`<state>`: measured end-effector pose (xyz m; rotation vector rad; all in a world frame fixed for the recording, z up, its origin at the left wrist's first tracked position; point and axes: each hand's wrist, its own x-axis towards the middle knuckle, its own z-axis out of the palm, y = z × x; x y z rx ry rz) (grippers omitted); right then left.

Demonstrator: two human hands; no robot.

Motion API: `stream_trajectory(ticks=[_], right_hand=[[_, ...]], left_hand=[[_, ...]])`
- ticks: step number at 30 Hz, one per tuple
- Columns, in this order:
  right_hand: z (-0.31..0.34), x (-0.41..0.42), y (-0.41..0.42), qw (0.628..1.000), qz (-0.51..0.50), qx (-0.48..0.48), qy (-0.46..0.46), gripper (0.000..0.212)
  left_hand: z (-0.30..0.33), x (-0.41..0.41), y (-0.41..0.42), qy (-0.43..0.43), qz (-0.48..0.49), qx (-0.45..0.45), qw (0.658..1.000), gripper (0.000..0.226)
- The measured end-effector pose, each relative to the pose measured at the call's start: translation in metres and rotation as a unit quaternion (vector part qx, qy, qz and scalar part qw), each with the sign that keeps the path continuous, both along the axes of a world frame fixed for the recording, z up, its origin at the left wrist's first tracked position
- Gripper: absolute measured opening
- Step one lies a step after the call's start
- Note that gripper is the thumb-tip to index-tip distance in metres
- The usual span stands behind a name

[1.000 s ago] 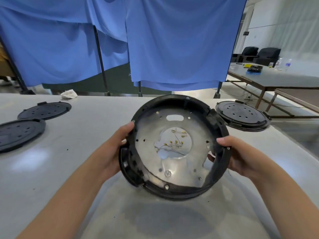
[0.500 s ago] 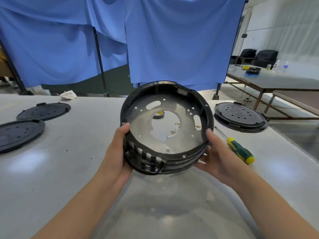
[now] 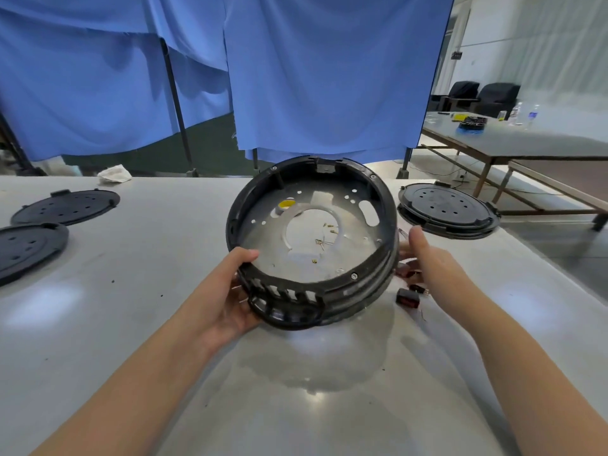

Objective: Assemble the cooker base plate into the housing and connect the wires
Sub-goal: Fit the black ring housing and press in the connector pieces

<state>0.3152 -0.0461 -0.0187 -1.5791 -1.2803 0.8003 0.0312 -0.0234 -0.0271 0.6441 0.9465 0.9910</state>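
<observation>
Grey table: left hand grips black housing (no labels legible).

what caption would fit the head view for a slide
Left hand grips the black cooker housing with its metal base plate seated inside, right hand at its side, above the grey table.

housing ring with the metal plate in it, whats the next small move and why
Probably set the housing flat on the table. The left hand grips its near rim and holds it tilted; the right hand only touches its side, so wiring needs a freed hand.
</observation>
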Motion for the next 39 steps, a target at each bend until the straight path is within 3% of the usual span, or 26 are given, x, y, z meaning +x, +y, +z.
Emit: stream_trajectory(ticks=[2, 4, 8, 16, 18, 21, 24, 27, 29, 32, 36, 39], right_hand=[[-0.004, 0.011, -0.002, 0.987, -0.006, 0.02, -0.156, 0.031], [-0.007, 0.021, -0.005, 0.976, 0.02, -0.009, -0.218, 0.006], [-0.006, 0.023, -0.008, 0.943, 0.073, -0.102, -0.309, 0.024], [-0.005, 0.016, -0.009, 0.934, 0.063, -0.094, -0.338, 0.018], [-0.002, 0.015, -0.01, 0.951, 0.059, -0.069, -0.296, 0.019], [0.009, 0.017, -0.014, 0.986, 0.048, 0.013, -0.159, 0.021], [0.023, 0.022, -0.018, 0.996, 0.012, 0.085, -0.027, 0.027], [0.032, 0.023, -0.021, 0.966, 0.077, 0.107, 0.225, 0.03], [0.035, 0.021, -0.023, 0.928, 0.144, 0.11, 0.324, 0.026], [0.034, 0.014, -0.023, 0.904, 0.221, 0.107, 0.351, 0.03], [0.035, 0.001, -0.022, 0.928, 0.228, 0.099, 0.278, 0.029], [0.038, -0.007, -0.024, 0.927, 0.243, 0.101, 0.266, 0.03]], left_hand=[[0.001, -0.002, 0.001, -0.005, 0.002, 0.0, 1.0, 0.044], [0.002, -0.005, 0.003, -0.015, 0.01, 0.0, 1.0, 0.053], [0.001, -0.011, 0.006, -0.013, 0.027, 0.004, 1.0, 0.039], [-0.003, -0.008, 0.005, -0.005, 0.035, 0.007, 0.999, 0.041], [-0.003, -0.007, 0.004, 0.002, 0.033, 0.007, 0.999, 0.041], [-0.002, -0.007, 0.004, 0.016, 0.035, 0.012, 0.999, 0.038], [0.002, -0.007, 0.003, 0.027, 0.034, 0.01, 0.999, 0.034], [0.006, -0.008, 0.001, 0.019, 0.004, -0.01, 1.0, 0.052], [0.009, -0.008, -0.002, 0.01, -0.029, -0.026, 0.999, 0.067], [0.01, -0.007, -0.005, 0.027, -0.06, -0.026, 0.998, 0.065], [0.009, -0.001, -0.009, 0.083, -0.058, 0.008, 0.995, 0.048], [0.004, 0.005, -0.012, 0.089, -0.045, 0.032, 0.995, 0.023]])
